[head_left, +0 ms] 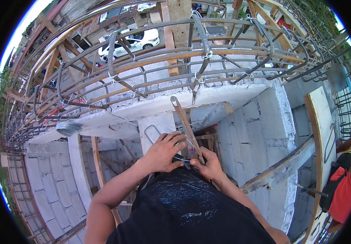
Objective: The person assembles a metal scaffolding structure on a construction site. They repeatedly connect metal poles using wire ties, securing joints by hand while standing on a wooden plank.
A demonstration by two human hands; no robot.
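Note:
In front of my waist, my right hand (208, 163) is closed around the lower end of a rusty metal bar (185, 124). The bar slants up and away, and its far end looks hollow. Just left of it, my left hand (164, 152) has its fingers curved and its thumb apart. Thin pale tie wire (183, 159) shows between the two hands; whether the left fingers touch it is unclear. Beyond the left hand, a bent steel loop (152, 131) lies against a pale board (159, 120).
Tied rebar caging (163, 55) spans a concrete ledge (208, 95) ahead. A wire coil (69, 128) sits on its left. Block walls (244, 142) drop below. A timber brace (281, 164) and plywood sheet (319, 134) stand right, near another person in red (344, 195).

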